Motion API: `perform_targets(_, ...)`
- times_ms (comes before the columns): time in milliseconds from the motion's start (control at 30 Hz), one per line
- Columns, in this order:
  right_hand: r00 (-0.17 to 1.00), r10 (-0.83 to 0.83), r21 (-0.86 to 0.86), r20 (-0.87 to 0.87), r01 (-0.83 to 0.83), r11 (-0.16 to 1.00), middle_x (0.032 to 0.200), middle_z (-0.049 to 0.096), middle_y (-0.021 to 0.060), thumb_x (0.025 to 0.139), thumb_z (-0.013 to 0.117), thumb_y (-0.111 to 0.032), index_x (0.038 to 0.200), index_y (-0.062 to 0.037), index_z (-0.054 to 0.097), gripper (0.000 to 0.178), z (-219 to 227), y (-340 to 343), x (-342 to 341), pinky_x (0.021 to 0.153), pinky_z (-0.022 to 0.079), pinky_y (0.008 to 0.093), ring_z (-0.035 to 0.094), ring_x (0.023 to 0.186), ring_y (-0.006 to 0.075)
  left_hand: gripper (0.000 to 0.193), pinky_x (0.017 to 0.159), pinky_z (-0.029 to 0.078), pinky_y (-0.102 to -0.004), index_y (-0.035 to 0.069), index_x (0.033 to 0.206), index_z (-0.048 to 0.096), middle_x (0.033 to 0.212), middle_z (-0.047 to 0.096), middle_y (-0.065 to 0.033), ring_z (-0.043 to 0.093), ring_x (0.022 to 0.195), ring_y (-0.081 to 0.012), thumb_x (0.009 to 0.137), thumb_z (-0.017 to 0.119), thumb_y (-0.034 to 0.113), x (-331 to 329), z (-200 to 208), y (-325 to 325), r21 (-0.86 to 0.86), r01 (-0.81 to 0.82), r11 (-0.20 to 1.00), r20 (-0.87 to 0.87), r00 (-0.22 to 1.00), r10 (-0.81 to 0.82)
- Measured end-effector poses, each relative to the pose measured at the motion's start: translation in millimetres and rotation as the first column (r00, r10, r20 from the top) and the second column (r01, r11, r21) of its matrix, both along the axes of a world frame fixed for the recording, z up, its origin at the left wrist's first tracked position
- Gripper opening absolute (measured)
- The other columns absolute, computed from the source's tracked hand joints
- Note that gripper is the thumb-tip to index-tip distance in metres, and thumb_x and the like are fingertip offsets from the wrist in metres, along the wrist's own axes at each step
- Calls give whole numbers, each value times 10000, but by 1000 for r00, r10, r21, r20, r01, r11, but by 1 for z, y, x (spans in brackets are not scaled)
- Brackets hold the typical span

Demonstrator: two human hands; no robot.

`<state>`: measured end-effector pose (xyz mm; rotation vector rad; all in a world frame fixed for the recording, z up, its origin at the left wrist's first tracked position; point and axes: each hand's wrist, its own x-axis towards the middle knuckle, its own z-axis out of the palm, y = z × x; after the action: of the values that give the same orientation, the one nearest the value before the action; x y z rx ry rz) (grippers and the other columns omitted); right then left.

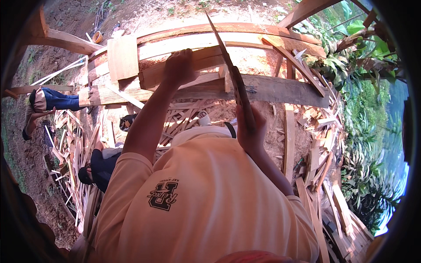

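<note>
My right hand [252, 125] is closed round the grip of a hand saw [224, 50]. Its long, narrow, dark blade slants away from me, tip pointing up and left. The blade crosses at the right end of a short wooden beam [153, 74]; I cannot tell whether its teeth are in the wood. My left hand [179, 68] grips the beam's top, fingers folded over it. Under the beam lies a long, weathered timber [280, 90], partly in shade. A flat square board [123, 57] sits just left of the beam.
Long planks [197, 30] run behind the work. Heaps of offcuts [322, 131] lie right and left. At left are a person in blue trousers [61, 98] and another, in dark clothes [105, 168], low near the scraps. Plants [368, 166] grow at the right.
</note>
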<state>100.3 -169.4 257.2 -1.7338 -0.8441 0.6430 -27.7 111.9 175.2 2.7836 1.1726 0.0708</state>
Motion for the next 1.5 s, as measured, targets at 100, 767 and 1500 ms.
perform_targets(100,999,-18,-6,42,18,1000,613,514,62,1040,695,-148,886,5,630,227,3,1,-4,521,391,340,449,560,101,529,896,592,-481,60,1143,582,1077,688,-138,717,1009,-345,757,826,327,-4,-5,1,37,13,999,-1,1000,-13)
perform_targets(767,970,-225,-12,-88,225,974,607,497,-24,1077,633,-223,799,-32,573,342,32,-107,-16,485,267,269,408,517,57,580,930,584,-482,21,1139,587,1112,717,-192,727,1038,-390,750,871,346,4,4,2,-47,-31,998,9,999,31)
perform_targets(1500,963,-234,-6,137,237,972,651,569,72,960,756,-158,1053,-20,727,169,-83,15,81,558,444,357,565,589,152,538,952,533,-504,0,1135,577,1080,648,-197,654,1059,-378,800,847,323,-6,0,-33,36,46,998,160,986,-52)
